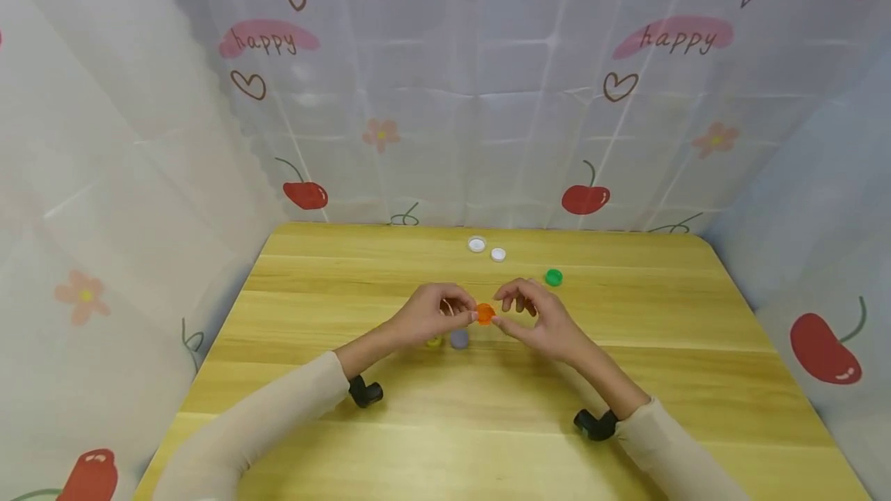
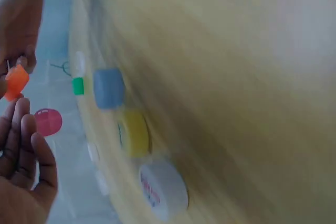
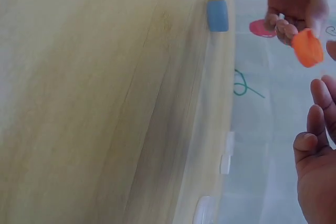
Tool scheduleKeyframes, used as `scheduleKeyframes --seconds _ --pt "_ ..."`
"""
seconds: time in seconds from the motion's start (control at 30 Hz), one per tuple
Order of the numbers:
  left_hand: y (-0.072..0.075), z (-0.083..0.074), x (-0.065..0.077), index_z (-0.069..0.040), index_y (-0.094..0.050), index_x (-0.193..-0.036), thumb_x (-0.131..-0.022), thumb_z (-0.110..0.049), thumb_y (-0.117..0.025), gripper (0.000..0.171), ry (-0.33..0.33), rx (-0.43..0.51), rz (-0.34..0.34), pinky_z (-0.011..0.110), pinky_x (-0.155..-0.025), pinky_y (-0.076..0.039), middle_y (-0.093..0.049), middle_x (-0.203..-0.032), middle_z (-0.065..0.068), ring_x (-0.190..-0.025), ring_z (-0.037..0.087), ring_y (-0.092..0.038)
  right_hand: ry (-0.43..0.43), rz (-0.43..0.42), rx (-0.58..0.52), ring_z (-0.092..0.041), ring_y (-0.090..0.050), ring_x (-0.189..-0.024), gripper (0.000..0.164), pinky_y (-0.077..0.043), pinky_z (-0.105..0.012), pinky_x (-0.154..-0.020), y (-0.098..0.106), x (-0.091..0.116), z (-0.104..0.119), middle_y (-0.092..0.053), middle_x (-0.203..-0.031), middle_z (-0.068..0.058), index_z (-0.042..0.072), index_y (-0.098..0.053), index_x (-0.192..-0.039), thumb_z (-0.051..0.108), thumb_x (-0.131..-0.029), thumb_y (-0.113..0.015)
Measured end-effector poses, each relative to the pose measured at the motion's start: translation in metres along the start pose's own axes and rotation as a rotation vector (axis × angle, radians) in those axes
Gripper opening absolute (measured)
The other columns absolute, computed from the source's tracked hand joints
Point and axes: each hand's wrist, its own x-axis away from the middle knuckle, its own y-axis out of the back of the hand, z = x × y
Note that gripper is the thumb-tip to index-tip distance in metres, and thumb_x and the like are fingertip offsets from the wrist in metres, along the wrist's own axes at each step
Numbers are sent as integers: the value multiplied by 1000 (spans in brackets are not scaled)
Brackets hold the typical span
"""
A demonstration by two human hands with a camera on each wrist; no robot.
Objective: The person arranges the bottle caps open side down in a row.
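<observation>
An orange bottle cap [image 1: 484, 314] is held up over the table, its left edge pinched between the thumb and index finger of my left hand [image 1: 435, 311]. My right hand [image 1: 546, 323] is close on the other side, thumb tip at the cap's right edge and index finger raised apart from it. In the right wrist view the orange cap [image 3: 307, 48] hangs from the left fingertips, and a gap separates it from the right fingers [image 3: 321, 94]. Beneath the left hand lie a grey-blue cap [image 2: 109, 88], a yellow cap [image 2: 135, 132] and a white cap with red print [image 2: 164, 190].
Farther back on the wooden table [image 1: 313, 277] are a white-rimmed cap [image 1: 476, 244], a small white cap [image 1: 497, 254] and a green cap [image 1: 554, 277]. A printed curtain [image 1: 473, 153] stands right behind the table's back edge, with more curtain along both sides.
</observation>
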Motion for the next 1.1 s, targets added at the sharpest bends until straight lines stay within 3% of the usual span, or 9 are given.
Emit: scheduleKeyframes --seconds 0.17,0.27,0.4,0.6,0.67,0.73,0.8,0.97,1.1 --pt "4 1 4 -19 -78 -107 -97 -25 -79 12 -399 -577 -75 24 -82 -57 -74 -103 -7 -93 9 -66 -166 124 -122 -18 -56 -82 15 -48 -27 -71 2 -3 -1 -69 -105 -1 15 -70 -121 22 -108 -67" --pt "3 1 5 -17 -78 -109 -95 -27 -82 17 -610 -785 -151 24 -84 -58 -75 -103 -5 -94 12 -66 -249 246 -222 -32 -60 -89 22 -52 -29 -75 3 -5 1 -71 -114 -11 12 -69 -128 24 -112 -60" --pt "2 -2 5 -17 -79 -108 -96 -28 -81 16 -765 -917 -230 24 -86 -59 -76 -101 -5 -94 12 -68 -283 349 -324 -46 -59 -95 23 -54 -34 -80 2 -7 1 -70 -118 -24 11 -71 -124 25 -114 -56" --pt "0 -3 4 -17 -80 -104 -92 -25 -82 14 -852 -951 -289 23 -83 -60 -78 -98 -5 -92 11 -70 -276 360 -403 -37 -66 -97 21 -59 -37 -88 -1 -5 -3 -68 -116 -33 6 -72 -121 20 -113 -57" --pt "0 -3 4 -16 -80 -104 -92 -25 -83 15 -846 -934 -296 23 -83 -60 -78 -98 -5 -92 11 -71 -275 349 -403 -35 -67 -95 20 -59 -36 -87 -1 -5 -2 -69 -116 -33 6 -72 -120 19 -112 -58" --pt "-1 -4 6 -15 -80 -107 -93 -26 -83 17 -789 -866 -281 23 -84 -60 -77 -100 -4 -93 12 -71 -269 321 -390 -34 -67 -94 19 -60 -35 -86 -1 -4 0 -70 -115 -30 6 -72 -120 18 -111 -59" --pt "-3 -5 8 -15 -79 -111 -96 -28 -83 20 -676 -746 -252 23 -85 -60 -76 -104 -4 -96 12 -70 -253 274 -357 -29 -66 -91 16 -59 -31 -82 0 -4 1 -71 -111 -24 8 -72 -119 17 -110 -62" --pt "-8 -8 12 -18 -77 -120 -99 -34 -80 27 -315 -307 -188 24 -81 -59 -75 -108 -4 -99 16 -69 -149 119 -232 -16 -57 -80 13 -49 -25 -71 0 -2 4 -69 -101 -5 14 -73 -116 13 -103 -72" --pt "-12 -7 12 -21 -78 -121 -100 -34 -79 25 -171 -110 -173 26 -80 -60 -74 -107 -6 -99 23 -71 -77 46 -161 -17 -54 -79 20 -46 -28 -69 0 -1 4 -69 -102 2 21 -75 -115 11 -99 -78"
